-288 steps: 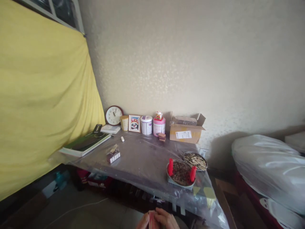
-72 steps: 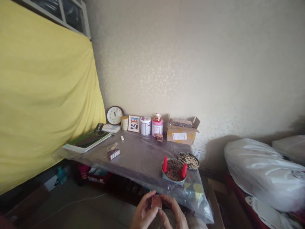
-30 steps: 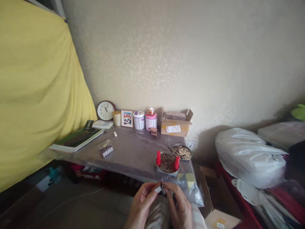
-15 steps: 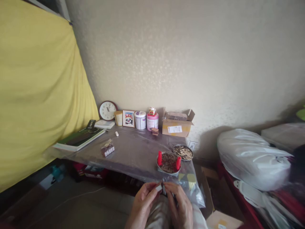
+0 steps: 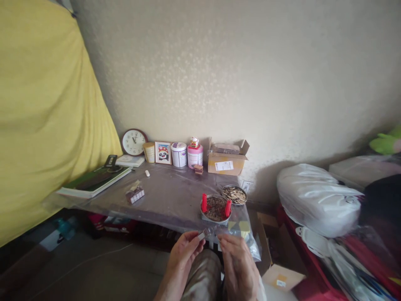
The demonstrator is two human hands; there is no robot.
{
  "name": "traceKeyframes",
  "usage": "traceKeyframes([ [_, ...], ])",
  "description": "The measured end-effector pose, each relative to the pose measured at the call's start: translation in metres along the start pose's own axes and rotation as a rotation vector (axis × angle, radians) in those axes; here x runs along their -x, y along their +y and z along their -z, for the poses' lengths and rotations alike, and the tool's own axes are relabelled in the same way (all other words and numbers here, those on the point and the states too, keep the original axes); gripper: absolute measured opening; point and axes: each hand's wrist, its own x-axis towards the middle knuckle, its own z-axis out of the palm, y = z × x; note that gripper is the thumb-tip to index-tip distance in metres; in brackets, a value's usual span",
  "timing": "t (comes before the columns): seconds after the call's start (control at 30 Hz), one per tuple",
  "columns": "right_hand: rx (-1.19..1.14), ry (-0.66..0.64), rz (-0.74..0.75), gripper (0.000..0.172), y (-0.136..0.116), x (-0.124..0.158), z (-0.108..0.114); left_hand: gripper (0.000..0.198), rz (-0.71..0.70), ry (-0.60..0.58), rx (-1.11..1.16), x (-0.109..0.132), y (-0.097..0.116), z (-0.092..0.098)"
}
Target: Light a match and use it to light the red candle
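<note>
Fingertips of L hand (image 5: 184, 253) pinch small box (image 5: 201, 235), bottom centre; box points up-right toward R hand (image 5: 237, 261), just right, fingers curled, grip can't tell. L nearer.

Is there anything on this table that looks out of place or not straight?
Nothing is spilled. The large green book lies askew and seems to stick out past the left end of the table. The cardboard box by the wall stands with its flaps open. The left hand pinches a small box.

Yel. curtain (image 5: 40, 125), red candles (image 5: 204, 202), speckled beige wall (image 5: 219, 83), whitish small box (image 5: 201, 236)
</note>
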Motion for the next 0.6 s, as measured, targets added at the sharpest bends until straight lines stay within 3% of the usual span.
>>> traceKeyframes([
  [0.1,0.031,-0.110,-0.085,0.023,0.023,0.008,-0.008,0.031,-0.020,-0.048,-0.007,0.003,0.001,-0.002],
  [0.23,0.049,0.082,-0.430,0.016,0.057,0.011,-0.012,0.030,-0.020,-0.054,-0.044,0.006,0.002,0.003],
  [0.4,-0.065,0.225,-0.544,0.020,0.049,-0.004,0.002,0.027,0.002,-0.034,-0.037,0.005,0.000,0.010],
  [0.6,-0.105,0.347,-0.672,0.030,0.046,-0.020,0.012,0.037,0.022,0.048,-0.054,0.007,0.009,0.013],
])
